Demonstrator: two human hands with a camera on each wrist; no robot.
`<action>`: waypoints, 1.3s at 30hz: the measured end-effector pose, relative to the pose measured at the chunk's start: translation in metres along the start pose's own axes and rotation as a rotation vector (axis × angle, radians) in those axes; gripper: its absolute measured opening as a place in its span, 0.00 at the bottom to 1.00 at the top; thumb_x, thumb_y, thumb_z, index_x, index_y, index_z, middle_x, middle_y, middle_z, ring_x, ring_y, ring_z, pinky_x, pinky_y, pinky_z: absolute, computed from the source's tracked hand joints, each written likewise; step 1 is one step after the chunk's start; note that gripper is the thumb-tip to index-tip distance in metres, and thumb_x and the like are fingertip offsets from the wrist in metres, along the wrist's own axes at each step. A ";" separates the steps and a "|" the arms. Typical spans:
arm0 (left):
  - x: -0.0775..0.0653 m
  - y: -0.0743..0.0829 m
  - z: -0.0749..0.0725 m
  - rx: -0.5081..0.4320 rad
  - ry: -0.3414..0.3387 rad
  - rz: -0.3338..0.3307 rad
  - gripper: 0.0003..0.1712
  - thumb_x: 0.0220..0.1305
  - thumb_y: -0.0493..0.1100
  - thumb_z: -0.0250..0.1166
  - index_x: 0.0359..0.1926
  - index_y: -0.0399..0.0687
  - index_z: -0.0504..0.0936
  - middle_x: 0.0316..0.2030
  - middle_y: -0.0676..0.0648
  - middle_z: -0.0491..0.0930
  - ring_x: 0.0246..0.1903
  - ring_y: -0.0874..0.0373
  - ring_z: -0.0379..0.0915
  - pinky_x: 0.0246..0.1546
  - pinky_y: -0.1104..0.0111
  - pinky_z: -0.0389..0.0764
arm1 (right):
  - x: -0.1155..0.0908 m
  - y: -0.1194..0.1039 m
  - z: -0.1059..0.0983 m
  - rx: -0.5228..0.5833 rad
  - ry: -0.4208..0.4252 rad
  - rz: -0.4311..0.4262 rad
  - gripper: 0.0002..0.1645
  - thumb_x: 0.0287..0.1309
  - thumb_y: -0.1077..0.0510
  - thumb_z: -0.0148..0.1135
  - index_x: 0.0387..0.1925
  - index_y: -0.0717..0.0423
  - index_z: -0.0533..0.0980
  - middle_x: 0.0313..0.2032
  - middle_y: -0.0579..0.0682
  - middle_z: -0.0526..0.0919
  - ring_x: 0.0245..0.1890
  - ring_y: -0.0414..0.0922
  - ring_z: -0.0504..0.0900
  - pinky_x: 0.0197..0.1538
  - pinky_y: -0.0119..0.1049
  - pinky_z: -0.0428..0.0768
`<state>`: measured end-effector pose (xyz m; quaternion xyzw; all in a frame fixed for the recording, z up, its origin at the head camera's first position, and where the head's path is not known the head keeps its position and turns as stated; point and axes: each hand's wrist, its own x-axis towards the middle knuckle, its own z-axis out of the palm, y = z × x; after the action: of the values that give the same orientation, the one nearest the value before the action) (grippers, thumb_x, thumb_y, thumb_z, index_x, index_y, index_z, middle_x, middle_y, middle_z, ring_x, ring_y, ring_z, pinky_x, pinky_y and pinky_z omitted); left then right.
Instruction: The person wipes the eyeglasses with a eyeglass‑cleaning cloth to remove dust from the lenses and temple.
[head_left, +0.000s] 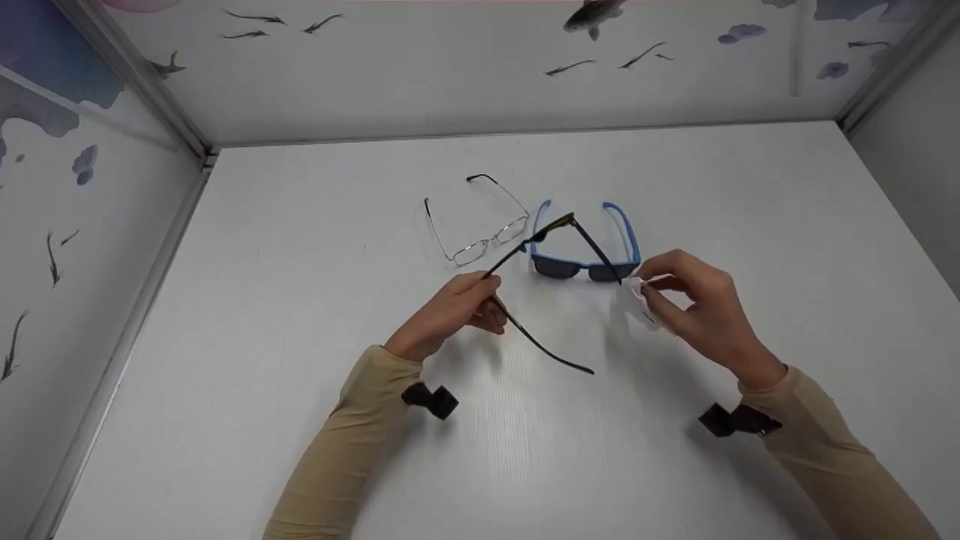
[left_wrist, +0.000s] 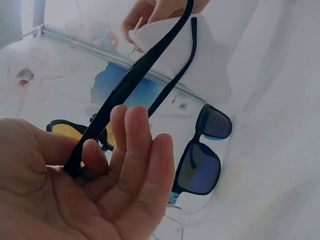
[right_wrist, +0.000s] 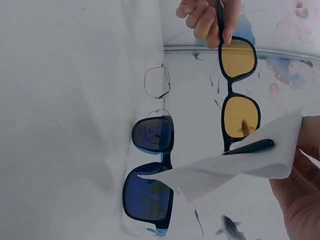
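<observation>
Black-framed glasses with yellow lenses [right_wrist: 240, 116] are held up over the table by my left hand [head_left: 454, 311]. Its thumb and fingers pinch the frame near one hinge, and one temple [head_left: 551, 352] slants down toward the front. My right hand [head_left: 701, 304] pinches a thin white cloth [right_wrist: 200, 180] at the tip of the other temple. In the right wrist view that dark temple tip [right_wrist: 257, 146] lies against the cloth. Beyond the hands, blue-and-black sunglasses [head_left: 556, 268] rest on the table, partly overlapped by the held glasses in the head view.
Thin wire-framed glasses [head_left: 470, 253] lie on the white table [head_left: 300, 300] left of the sunglasses, temples pointing back. A white back panel [head_left: 450, 82] with painted fish and a left side panel [head_left: 97, 217] border the table. Each sleeve carries a black wrist camera [head_left: 431, 400].
</observation>
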<state>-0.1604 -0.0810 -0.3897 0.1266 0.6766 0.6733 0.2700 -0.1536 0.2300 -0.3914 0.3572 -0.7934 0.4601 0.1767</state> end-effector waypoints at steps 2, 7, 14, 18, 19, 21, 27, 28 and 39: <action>0.002 -0.004 -0.007 -0.004 0.033 0.017 0.14 0.69 0.43 0.45 0.29 0.39 0.68 0.25 0.44 0.76 0.26 0.53 0.76 0.36 0.60 0.77 | -0.002 -0.002 -0.002 0.002 -0.003 -0.001 0.21 0.35 0.85 0.58 0.36 0.70 0.73 0.33 0.58 0.77 0.34 0.48 0.78 0.37 0.36 0.78; 0.001 -0.006 -0.017 0.008 0.047 0.031 0.14 0.68 0.43 0.46 0.29 0.38 0.69 0.24 0.44 0.76 0.25 0.53 0.76 0.36 0.59 0.77 | -0.001 -0.013 -0.005 0.036 0.005 0.015 0.21 0.36 0.85 0.57 0.36 0.70 0.73 0.34 0.58 0.76 0.34 0.45 0.77 0.39 0.29 0.77; 0.002 -0.002 -0.007 0.017 -0.126 0.010 0.16 0.69 0.40 0.44 0.30 0.31 0.69 0.25 0.38 0.77 0.27 0.45 0.76 0.37 0.56 0.76 | 0.008 -0.026 -0.003 0.050 0.018 0.114 0.13 0.46 0.79 0.55 0.38 0.73 0.72 0.35 0.58 0.76 0.37 0.43 0.77 0.39 0.31 0.77; 0.003 -0.001 0.003 0.049 -0.215 0.030 0.16 0.69 0.39 0.43 0.31 0.27 0.67 0.28 0.32 0.76 0.28 0.44 0.75 0.37 0.55 0.76 | 0.014 -0.025 -0.002 0.070 0.064 0.158 0.11 0.48 0.77 0.54 0.37 0.73 0.72 0.34 0.57 0.76 0.37 0.46 0.78 0.38 0.32 0.78; 0.003 -0.001 0.005 0.054 -0.231 0.031 0.16 0.69 0.39 0.43 0.31 0.27 0.67 0.28 0.32 0.75 0.27 0.45 0.75 0.36 0.56 0.76 | 0.015 -0.025 -0.002 0.077 0.080 0.159 0.11 0.48 0.77 0.54 0.37 0.73 0.72 0.34 0.56 0.77 0.36 0.47 0.78 0.38 0.32 0.78; 0.002 0.000 0.010 0.065 -0.259 0.032 0.16 0.69 0.40 0.43 0.31 0.29 0.66 0.28 0.32 0.75 0.26 0.48 0.75 0.35 0.57 0.77 | 0.018 -0.024 -0.003 0.092 0.109 0.164 0.10 0.49 0.77 0.53 0.37 0.73 0.72 0.35 0.56 0.77 0.36 0.47 0.78 0.38 0.32 0.78; 0.001 0.000 0.018 0.091 -0.312 0.052 0.15 0.68 0.41 0.44 0.29 0.35 0.68 0.25 0.41 0.76 0.24 0.53 0.76 0.35 0.60 0.77 | 0.021 -0.021 -0.004 0.147 0.156 0.165 0.10 0.50 0.77 0.52 0.37 0.74 0.72 0.36 0.55 0.77 0.38 0.48 0.78 0.40 0.31 0.77; 0.001 0.001 0.018 0.091 -0.311 0.057 0.15 0.69 0.41 0.44 0.29 0.35 0.68 0.25 0.42 0.77 0.24 0.53 0.76 0.35 0.60 0.77 | 0.021 -0.021 -0.004 0.151 0.159 0.164 0.10 0.50 0.77 0.52 0.37 0.74 0.72 0.36 0.55 0.77 0.38 0.48 0.77 0.40 0.31 0.77; -0.005 0.017 0.011 0.022 -0.174 0.067 0.15 0.69 0.38 0.43 0.31 0.28 0.66 0.29 0.33 0.75 0.29 0.43 0.75 0.39 0.55 0.75 | 0.010 -0.029 -0.007 0.152 0.120 0.188 0.12 0.48 0.79 0.52 0.38 0.73 0.72 0.36 0.57 0.76 0.37 0.45 0.77 0.38 0.30 0.77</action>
<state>-0.1535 -0.0732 -0.3715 0.2103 0.6534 0.6609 0.3036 -0.1396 0.2227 -0.3648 0.2654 -0.7744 0.5538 0.1525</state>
